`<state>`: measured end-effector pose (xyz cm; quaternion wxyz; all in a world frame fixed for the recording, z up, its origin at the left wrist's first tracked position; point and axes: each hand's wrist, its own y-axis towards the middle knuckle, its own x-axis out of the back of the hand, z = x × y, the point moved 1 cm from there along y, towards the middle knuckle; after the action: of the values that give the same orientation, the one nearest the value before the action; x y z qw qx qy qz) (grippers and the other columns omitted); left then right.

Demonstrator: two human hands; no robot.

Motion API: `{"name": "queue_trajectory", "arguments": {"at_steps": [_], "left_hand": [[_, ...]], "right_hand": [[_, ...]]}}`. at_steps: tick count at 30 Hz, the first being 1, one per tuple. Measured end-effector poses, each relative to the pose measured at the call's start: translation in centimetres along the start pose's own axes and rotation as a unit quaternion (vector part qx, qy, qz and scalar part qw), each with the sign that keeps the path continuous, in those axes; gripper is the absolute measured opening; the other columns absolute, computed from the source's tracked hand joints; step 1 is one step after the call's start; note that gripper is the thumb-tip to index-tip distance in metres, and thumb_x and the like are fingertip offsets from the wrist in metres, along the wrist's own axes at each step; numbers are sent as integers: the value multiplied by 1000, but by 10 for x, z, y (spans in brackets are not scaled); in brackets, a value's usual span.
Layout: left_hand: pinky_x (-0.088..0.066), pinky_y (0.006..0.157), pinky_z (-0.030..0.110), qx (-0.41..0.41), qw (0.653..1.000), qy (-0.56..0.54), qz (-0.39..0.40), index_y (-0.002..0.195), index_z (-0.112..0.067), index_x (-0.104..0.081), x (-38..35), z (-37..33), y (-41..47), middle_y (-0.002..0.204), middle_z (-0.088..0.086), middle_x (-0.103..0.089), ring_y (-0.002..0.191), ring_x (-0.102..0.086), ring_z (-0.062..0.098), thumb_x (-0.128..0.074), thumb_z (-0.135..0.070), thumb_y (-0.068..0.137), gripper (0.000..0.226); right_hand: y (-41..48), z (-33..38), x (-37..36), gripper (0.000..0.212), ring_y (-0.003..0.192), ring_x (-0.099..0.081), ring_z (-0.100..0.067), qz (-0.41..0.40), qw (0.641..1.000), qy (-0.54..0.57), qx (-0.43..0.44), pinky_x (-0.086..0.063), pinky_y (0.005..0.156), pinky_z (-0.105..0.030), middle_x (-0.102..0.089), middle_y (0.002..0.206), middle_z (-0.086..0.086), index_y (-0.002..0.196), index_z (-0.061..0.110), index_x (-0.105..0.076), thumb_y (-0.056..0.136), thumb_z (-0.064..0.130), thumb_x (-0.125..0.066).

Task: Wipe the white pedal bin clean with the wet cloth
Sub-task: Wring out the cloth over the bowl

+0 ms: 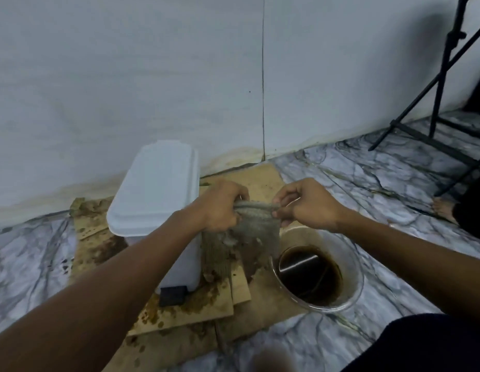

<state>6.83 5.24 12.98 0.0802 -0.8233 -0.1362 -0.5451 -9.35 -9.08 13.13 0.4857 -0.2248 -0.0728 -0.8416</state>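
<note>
Fingers (283, 196) of left hand (220, 205) and right hand (311, 205) pinch the ribbed grey cloth (249, 232) beside the smooth white bin (152, 189).

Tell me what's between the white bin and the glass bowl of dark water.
The head view shows the grey cloth hanging there, held at its top edge by the left hand and right hand, above stained cardboard.

No readable text, label, brand or number anywhere.
</note>
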Motion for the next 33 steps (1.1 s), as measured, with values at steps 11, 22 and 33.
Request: {"name": "queue_trajectory", "arguments": {"at_steps": [11,22,33], "left_hand": [[-54,67,34,-71,957,34,278,83,-28,-63,-169,2,48,86,-10,-61,80,-59,9,-72,-14,78,18],[-41,92,38,-132,962,122,207,116,-29,-59,-258,-13,70,117,4,-60,115,-52,26,-62,-15,86,34],[-38,96,35,-139,951,143,235,122,-29,-65,-246,8,51,124,-3,-58,119,-45,17,-70,-26,77,45]], "right_hand": [[-58,-191,-39,16,82,-75,-31,24,963,171,-208,-63,77,-46,-76,86,-18,91,0,-74,87,-12,-64],[-65,-270,-51,6,73,-66,-4,-78,962,-156,-208,-61,68,-35,-71,79,12,83,29,-73,81,24,-74],[-61,-254,-84,25,89,-68,-4,-40,964,-253,-74,-58,79,-24,-74,105,10,109,25,-74,85,30,-73]]}}
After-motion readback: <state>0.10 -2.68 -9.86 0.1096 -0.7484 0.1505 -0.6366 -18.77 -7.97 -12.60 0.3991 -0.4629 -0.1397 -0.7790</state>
